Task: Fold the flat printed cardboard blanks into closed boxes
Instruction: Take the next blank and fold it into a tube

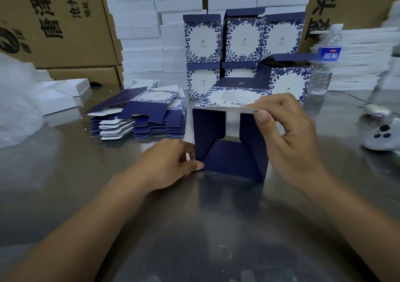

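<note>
While half-formed box (229, 158) is sitting on steel table (194, 227), open end facing camera, right hand (287, 134) is pinching its top front edge and left hand (171, 162) is pinching lower left corner. Risk (my guess): side flaps (207, 128) springing outward, top panel buckling off score line if pulled crooked.

Pinches box (229, 158) top flap with right hand (290, 134); grips its lower-left corner with left hand (168, 162); has blanks (142, 113) stacked at 10 o'clock, folded boxes (242, 37) at 12 o'clock, bottle (322, 65) at 2 o'clock.
</note>
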`<state>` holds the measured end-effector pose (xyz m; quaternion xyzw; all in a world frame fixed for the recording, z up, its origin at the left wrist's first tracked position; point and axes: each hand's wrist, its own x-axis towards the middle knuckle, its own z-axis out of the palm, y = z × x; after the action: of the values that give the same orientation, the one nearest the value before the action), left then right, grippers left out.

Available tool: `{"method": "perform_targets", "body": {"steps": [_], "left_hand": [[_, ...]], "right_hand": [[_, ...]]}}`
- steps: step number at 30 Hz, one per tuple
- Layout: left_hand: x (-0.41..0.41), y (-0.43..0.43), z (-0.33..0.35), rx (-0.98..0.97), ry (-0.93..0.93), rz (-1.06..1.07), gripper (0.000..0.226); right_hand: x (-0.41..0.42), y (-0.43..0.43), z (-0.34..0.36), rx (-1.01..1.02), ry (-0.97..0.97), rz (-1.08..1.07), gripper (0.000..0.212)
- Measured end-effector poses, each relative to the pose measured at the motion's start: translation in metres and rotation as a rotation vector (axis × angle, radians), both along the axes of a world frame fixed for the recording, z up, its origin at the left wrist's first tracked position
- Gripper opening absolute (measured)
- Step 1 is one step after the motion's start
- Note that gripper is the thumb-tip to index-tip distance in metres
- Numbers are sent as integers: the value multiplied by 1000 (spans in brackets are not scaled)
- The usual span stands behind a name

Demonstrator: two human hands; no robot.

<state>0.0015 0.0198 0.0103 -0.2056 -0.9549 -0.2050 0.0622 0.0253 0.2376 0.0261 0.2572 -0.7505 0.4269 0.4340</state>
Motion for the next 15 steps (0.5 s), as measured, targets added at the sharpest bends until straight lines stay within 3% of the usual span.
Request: {"method": "perform_targets", "body": {"steps": [3,8,11,13,15], "left_hand": [[0,2,-1,37,13,-13,29],[1,3,-4,62,24,-22,25],[4,5,-2,114,14,-75,31],[7,7,1,222,30,-119,45],[9,10,4,386,57,-157,59]], "right_hand": [[-1,1,0,-5,-8,0,16],[2,0,0,-46,-83,48,46],[1,-2,2,-162,-184,98,28],[0,0,3,-130,-172,62,7],[1,2,3,-45,-118,1,9]]}}
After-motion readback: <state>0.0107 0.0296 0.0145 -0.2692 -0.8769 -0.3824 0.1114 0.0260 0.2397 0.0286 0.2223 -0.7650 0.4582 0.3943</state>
